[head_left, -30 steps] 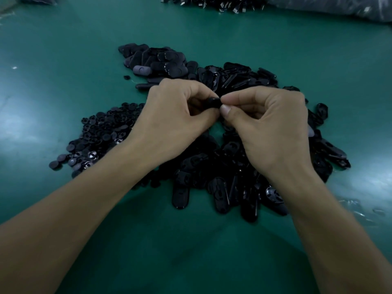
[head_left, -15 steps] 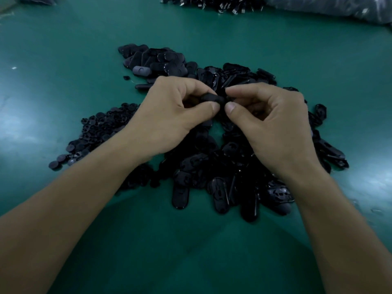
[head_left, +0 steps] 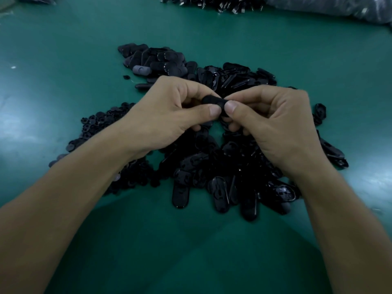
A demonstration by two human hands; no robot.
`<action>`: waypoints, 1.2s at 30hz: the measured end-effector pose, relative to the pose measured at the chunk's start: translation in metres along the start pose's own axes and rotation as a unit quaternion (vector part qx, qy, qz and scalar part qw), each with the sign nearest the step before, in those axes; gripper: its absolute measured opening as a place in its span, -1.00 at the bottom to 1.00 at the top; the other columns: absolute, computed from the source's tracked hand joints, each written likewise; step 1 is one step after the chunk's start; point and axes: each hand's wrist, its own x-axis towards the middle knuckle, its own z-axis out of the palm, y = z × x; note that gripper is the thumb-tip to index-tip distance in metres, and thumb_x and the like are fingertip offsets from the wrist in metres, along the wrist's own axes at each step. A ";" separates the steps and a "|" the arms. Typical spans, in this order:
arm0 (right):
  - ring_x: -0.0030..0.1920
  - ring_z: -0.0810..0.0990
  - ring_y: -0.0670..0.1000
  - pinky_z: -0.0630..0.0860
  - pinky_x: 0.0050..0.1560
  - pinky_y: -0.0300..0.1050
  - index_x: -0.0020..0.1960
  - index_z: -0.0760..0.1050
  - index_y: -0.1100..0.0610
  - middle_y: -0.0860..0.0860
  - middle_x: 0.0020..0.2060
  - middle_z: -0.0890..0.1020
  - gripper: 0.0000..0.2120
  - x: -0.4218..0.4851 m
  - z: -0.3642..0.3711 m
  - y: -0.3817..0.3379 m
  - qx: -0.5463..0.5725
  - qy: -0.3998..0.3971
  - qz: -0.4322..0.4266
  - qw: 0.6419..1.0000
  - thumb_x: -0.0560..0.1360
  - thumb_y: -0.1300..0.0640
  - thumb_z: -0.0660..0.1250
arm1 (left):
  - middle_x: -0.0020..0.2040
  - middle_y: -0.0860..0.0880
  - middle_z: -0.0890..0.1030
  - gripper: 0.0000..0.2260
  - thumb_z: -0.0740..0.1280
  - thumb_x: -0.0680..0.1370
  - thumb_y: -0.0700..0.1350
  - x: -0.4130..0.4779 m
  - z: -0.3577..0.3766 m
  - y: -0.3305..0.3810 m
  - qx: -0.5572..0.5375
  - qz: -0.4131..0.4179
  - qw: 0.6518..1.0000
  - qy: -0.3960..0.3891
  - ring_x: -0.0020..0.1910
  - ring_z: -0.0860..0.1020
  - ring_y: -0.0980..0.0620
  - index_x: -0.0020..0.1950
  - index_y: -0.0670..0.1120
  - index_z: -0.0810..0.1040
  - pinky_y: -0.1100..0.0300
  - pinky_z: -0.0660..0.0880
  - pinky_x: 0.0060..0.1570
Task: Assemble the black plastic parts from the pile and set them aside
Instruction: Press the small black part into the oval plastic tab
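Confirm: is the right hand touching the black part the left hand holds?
Touching. The head view shows the right hand pinching one end of the black part, thumb tip against it, while the left hand pinches the other end.

Bare green table lies open near the person and far left. The pile of black parts fills the middle (left hand and right hand pinch one part above it), small round pieces flank its left, and another heap lines the far edge.

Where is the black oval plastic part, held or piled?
Held: left hand and right hand pinch the black oval plastic part.
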 end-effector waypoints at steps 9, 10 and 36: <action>-0.34 0.67 -0.12 0.52 -0.31 -0.37 -0.12 0.66 0.01 -0.08 -0.29 0.72 -0.87 0.001 -0.003 0.001 0.008 -0.007 -0.012 1.000 0.47 0.23 0.52 | -0.22 0.11 0.67 -0.86 0.35 0.61 -0.20 -0.001 0.004 0.002 0.022 0.002 1.000 -0.002 -0.27 0.53 0.22 0.04 -0.01 0.68 0.38 0.49 -0.22; -0.34 0.67 -0.12 0.52 -0.31 -0.37 -0.12 0.66 0.01 -0.08 -0.30 0.72 -0.87 0.002 -0.003 0.001 0.006 -0.006 -0.012 1.000 0.46 0.23 0.52 | -0.23 0.15 0.66 -0.82 0.33 0.62 -0.22 -0.002 0.004 0.003 0.024 0.004 1.000 -0.004 -0.27 0.53 0.26 0.04 0.03 0.67 0.40 0.48 -0.22; -0.16 0.63 -0.14 0.54 -0.17 -0.29 0.00 0.68 -0.02 -0.10 -0.13 0.67 -0.85 -0.004 0.011 0.005 -0.157 0.101 -0.114 0.976 0.51 0.20 0.46 | -0.10 -0.14 0.71 -0.91 0.40 0.57 -0.24 -0.001 0.007 0.003 -0.015 -0.026 0.998 0.047 -0.23 0.60 0.13 -0.01 -0.09 0.68 0.30 0.57 -0.20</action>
